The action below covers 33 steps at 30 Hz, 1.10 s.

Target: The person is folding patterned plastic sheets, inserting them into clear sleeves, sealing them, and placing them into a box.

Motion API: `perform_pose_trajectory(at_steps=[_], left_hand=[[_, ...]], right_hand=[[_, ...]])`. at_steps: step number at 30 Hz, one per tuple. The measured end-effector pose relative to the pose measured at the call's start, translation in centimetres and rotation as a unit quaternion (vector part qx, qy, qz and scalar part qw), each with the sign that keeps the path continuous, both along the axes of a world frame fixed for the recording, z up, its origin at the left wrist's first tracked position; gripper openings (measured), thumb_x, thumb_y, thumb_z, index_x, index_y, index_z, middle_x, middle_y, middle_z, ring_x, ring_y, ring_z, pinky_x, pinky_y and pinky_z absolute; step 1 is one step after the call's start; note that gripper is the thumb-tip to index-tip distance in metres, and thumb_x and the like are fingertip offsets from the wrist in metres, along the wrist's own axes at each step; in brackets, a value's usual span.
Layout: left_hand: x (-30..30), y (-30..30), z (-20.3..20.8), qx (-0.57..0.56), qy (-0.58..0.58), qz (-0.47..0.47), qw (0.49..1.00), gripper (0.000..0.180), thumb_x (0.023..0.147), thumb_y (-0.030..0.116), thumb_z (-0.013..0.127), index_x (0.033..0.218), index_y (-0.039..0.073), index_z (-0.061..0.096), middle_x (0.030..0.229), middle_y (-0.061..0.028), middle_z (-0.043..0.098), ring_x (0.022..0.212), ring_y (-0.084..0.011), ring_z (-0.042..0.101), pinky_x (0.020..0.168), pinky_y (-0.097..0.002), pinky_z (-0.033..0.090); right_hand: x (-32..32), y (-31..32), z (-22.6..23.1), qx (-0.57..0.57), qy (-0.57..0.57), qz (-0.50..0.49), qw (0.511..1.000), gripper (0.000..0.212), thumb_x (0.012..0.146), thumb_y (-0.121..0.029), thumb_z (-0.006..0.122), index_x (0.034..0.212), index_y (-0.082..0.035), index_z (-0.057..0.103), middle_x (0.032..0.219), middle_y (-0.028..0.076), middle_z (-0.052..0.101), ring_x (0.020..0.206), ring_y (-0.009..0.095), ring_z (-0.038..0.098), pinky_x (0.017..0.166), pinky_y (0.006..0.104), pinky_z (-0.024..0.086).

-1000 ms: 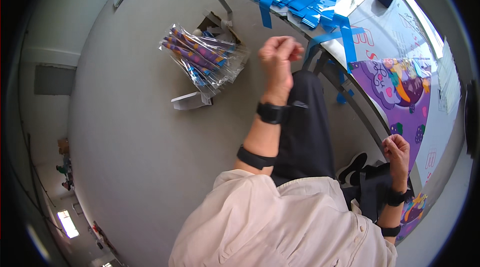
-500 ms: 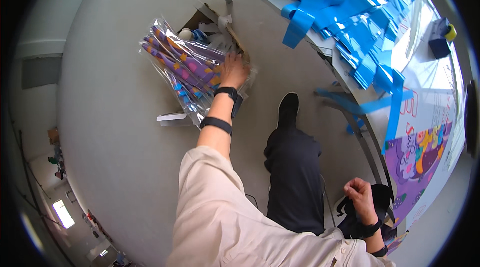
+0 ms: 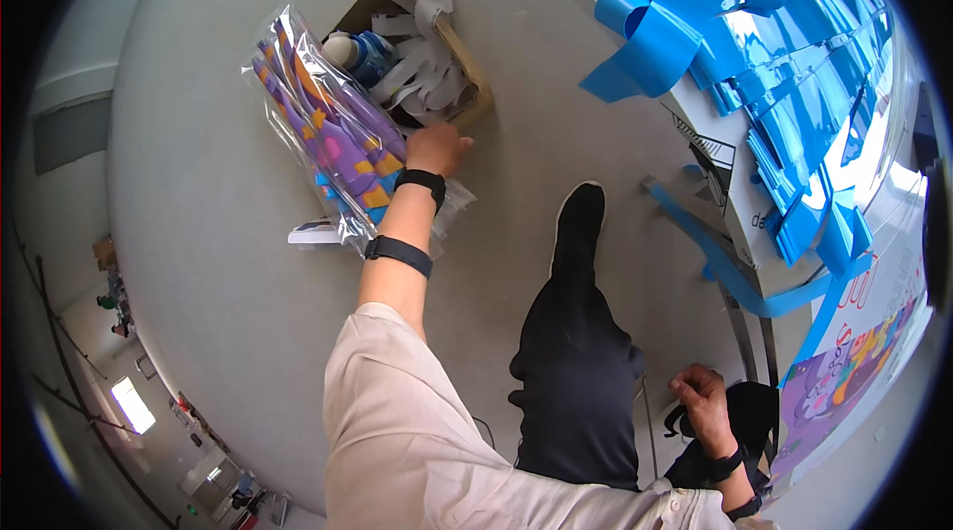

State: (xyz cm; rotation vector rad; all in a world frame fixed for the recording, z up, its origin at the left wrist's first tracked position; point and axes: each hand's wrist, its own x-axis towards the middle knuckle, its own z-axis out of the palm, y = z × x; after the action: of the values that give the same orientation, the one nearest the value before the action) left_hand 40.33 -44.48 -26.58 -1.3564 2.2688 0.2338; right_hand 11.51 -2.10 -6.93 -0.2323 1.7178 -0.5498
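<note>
My left hand is closed on a clear plastic bag packed with folded purple cloth-like pieces patterned in orange, pink and blue. The bag slants across the side of an open cardboard box on the floor. Inside that box lie crumpled white strips and a blue-and-white rounded item. My right hand hangs low at my right side with curled fingers, beside a black item; nothing shows in it. Both forearms wear black straps.
To the right, a table's white top bears a heap of glossy blue ribbon, some trailing over the edge. A printed purple sheet lies nearer me. A small white box sits under the bag. My black shoe is on the grey floor.
My left hand and the bag have shifted left and slightly down in the view, uncovering more of the cardboard box. The view itself has moved, with the table looming larger. My right hand stays low.
</note>
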Motion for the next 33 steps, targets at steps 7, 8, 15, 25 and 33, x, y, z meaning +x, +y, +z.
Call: perform_pose_trajectory(at_steps=[7,8,15,25,33], left_hand=[[-3.6,-1.2,-4.0,-0.051,0.09,0.133,0.986,0.021,0.083,0.021,0.055,0.088,0.003,0.065,0.084,-0.0203,0.065,0.085,-0.0373,0.063,0.074,-0.0437,0.052],[-2.8,-1.6,-4.8,-0.052,0.086,0.135,0.986,0.021,0.083,0.021,0.055,0.088,0.003,0.065,0.084,-0.0203,0.065,0.085,-0.0373,0.063,0.074,-0.0437,0.052],[0.9,1.9,-5.7,-0.105,0.124,-0.003,0.987,0.015,0.079,0.012,0.05,0.075,0.008,0.063,0.078,-0.0175,0.065,0.074,-0.0352,0.065,0.066,-0.0444,0.052],[6.9,5.6,-6.4,0.071,0.11,0.199,0.971,0.023,0.075,0.01,0.057,0.091,-0.004,0.065,0.091,-0.0289,0.062,0.089,-0.0397,0.063,0.077,-0.0396,0.053],[6.8,0.5,-13.3,0.071,0.418,0.649,0.632,0.035,0.078,0.017,0.065,0.105,-0.005,0.059,0.099,-0.0126,0.062,0.084,-0.0266,0.062,0.072,-0.0396,0.048]], right_hand=[[-0.2,1.2,-0.6,0.022,0.005,0.012,1.0,0.008,0.08,-0.008,0.063,0.078,-0.001,0.059,0.065,-0.002,0.055,0.058,0.006,0.049,0.053,0.0226,0.038],[-0.1,1.2,-0.7,0.018,0.0,0.015,1.0,0.008,0.08,-0.008,0.063,0.078,-0.001,0.059,0.064,-0.001,0.055,0.058,0.007,0.049,0.053,0.0229,0.038],[-0.4,2.4,-2.2,0.016,0.044,0.038,0.998,0.008,0.077,-0.006,0.063,0.077,0.002,0.06,0.062,0.003,0.056,0.058,0.008,0.051,0.054,0.0241,0.04],[0.2,1.9,-2.7,0.055,0.039,0.073,0.995,0.01,0.078,-0.008,0.062,0.077,0.002,0.059,0.061,0.002,0.054,0.058,0.008,0.049,0.055,0.0243,0.039],[1.5,0.0,-2.8,0.066,0.044,0.115,0.99,0.011,0.078,-0.009,0.061,0.077,0.002,0.059,0.06,0.001,0.052,0.057,0.008,0.047,0.053,0.0239,0.037]])
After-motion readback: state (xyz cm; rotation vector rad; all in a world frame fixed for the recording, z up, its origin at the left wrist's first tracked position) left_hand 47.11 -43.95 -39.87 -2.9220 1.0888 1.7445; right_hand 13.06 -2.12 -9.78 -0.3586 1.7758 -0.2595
